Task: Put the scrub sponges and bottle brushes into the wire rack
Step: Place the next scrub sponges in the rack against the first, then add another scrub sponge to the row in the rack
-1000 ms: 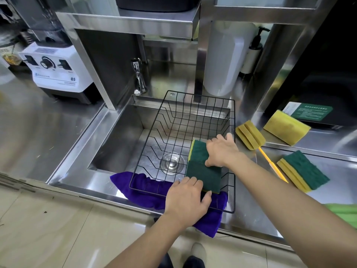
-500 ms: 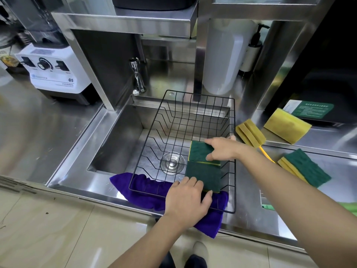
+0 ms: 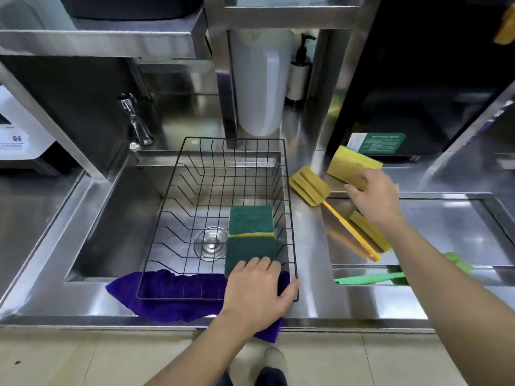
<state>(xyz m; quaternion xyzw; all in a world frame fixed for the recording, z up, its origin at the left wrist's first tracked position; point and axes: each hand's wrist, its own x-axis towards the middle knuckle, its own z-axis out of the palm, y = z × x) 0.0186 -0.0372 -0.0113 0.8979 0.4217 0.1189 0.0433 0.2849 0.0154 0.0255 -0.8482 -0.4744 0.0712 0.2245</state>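
A black wire rack (image 3: pixel 178 190) sits over the sink. Two green-and-yellow scrub sponges lie in its right front part, the rear sponge (image 3: pixel 250 220) against the front sponge (image 3: pixel 248 253). My left hand (image 3: pixel 257 288) grips the rack's front right corner rim. My right hand (image 3: pixel 373 199) hovers open over the counter to the right, its fingers near a yellow sponge (image 3: pixel 352 167). A yellow bottle brush (image 3: pixel 309 185) with a long handle lies beside the rack. Another sponge (image 3: pixel 370 232) is partly hidden under my right wrist.
A purple cloth (image 3: pixel 172 296) lies under the rack's front edge. A drain (image 3: pixel 210 242) shows through the wires. A tap (image 3: pixel 136 126) stands at the back left, a white jug (image 3: pixel 260 82) and pump bottle (image 3: pixel 299 71) behind. A green cloth (image 3: pixel 370 278) lies at front right.
My right hand let go of the rear sponge in the rack and moved right, over the counter toward the yellow sponge. My left hand stayed on the rack's corner.
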